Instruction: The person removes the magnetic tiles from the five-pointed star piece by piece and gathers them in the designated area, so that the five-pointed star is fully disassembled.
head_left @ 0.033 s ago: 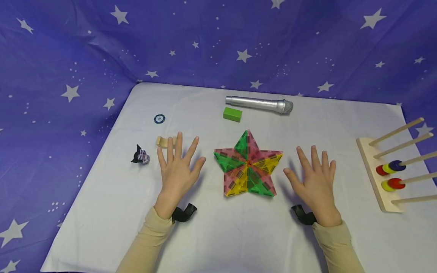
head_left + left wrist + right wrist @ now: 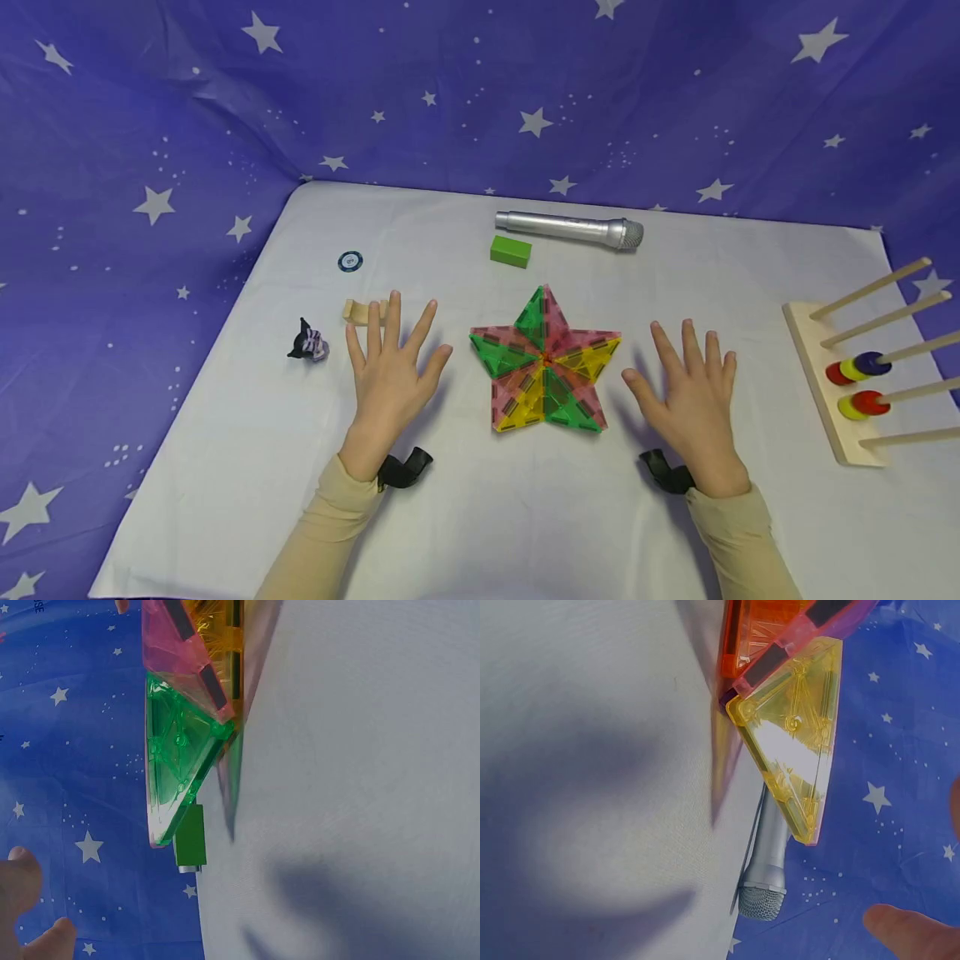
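Observation:
A five-pointed star of translucent magnetic tiles, in green, pink and yellow, lies mid-table between the two hands. To its left, the left hand is spread palm down with straight fingers and holds nothing; its fingertips overlap a small wooden block with a curved cut-out. On the star's other side the right hand is likewise spread, thumb toward the star, holding nothing. In the left wrist view a green tile of the star stands out, and in the right wrist view a yellow tile.
Behind the star lie a green block and a silver microphone. At left are a round chip and a small black-and-purple figure. A wooden peg rack with coloured beads stands at right. Starry purple cloth borders the table.

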Motion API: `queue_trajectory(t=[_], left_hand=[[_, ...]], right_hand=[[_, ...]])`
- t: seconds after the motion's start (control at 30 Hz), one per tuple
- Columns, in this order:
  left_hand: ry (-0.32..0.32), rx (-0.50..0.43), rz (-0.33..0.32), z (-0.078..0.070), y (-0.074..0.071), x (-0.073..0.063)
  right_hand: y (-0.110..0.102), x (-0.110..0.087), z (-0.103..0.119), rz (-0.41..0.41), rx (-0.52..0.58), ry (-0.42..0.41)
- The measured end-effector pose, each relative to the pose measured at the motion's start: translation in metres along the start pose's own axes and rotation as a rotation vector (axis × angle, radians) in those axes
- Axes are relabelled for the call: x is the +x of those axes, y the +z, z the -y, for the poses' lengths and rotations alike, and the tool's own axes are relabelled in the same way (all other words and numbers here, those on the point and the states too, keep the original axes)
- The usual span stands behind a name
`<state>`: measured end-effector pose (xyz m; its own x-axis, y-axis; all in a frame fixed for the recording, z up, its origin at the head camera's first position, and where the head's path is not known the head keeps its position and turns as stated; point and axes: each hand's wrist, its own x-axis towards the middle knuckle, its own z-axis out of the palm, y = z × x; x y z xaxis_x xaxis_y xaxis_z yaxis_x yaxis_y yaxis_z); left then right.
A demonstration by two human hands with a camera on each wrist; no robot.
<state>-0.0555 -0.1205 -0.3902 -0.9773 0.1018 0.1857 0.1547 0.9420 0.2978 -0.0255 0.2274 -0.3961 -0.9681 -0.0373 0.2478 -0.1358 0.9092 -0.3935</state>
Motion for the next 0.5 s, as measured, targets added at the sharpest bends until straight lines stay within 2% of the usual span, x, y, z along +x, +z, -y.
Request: queue_trajectory(t=[0.33, 0.5], left_hand=[[0.02, -0.014, 0.023, -0.004, 0.004, -0.001], [0.081, -0.05, 0.065, -0.016, 0.008, 0.0]], right_hand=[[0.003, 0.001, 0.0, 0.009, 0.0, -0.003], [0.003, 0.001, -0.002, 0.02, -0.019, -0.033]])
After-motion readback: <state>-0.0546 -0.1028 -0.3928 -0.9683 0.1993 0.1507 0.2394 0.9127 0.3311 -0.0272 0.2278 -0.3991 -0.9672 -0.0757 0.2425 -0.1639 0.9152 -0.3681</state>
